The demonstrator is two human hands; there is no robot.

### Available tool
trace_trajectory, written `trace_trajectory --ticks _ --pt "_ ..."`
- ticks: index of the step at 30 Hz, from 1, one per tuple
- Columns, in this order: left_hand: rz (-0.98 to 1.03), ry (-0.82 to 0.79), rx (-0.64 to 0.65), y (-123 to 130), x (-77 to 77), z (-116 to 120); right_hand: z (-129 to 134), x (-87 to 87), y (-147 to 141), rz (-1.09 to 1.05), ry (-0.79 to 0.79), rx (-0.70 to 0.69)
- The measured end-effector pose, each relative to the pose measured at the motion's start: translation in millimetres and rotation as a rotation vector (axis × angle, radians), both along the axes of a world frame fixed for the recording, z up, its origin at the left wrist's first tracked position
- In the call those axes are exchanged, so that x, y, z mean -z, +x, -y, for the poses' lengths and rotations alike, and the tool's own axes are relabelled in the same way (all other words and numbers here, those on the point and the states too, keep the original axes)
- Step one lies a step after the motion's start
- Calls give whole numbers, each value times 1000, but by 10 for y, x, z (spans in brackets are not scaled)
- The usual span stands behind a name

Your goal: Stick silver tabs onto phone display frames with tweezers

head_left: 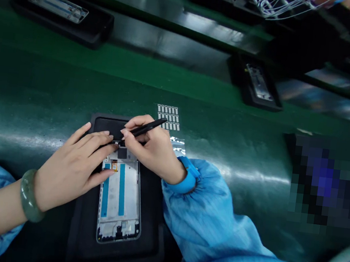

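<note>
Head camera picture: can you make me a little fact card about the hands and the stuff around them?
Left hand: fingers over the phone frame's far end
Left wrist: green bangle
Right hand: holds a black stick like a pen
Right wrist: blue band
Phone frame: lies in a black tray, with two blue strips
Beyond the tray: small pale pieces in rows
Table: green, shiny

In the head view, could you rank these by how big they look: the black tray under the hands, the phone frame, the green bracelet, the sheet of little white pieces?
1. Black tray
2. Phone frame
3. Green bracelet and white sheet: too alike to rank
</note>
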State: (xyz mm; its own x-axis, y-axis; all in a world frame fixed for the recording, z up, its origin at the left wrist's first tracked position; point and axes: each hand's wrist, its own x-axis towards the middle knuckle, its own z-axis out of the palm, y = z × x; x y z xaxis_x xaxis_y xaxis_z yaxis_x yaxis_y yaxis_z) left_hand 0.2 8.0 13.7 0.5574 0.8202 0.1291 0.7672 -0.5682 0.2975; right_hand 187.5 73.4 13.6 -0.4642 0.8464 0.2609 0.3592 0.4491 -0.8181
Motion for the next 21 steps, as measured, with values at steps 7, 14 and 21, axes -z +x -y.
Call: trace_trajectory --ticks 7,14,21 --pt "3 -2 3 -2 -2 -1 59 -50 -68 174 130 -28" --pt "-19 14 14 -11 19 -2 12 -26 -31 100 85 -34" --pt "-22 4 15 -7 8 -2 59 -3 -39 79 74 -14"
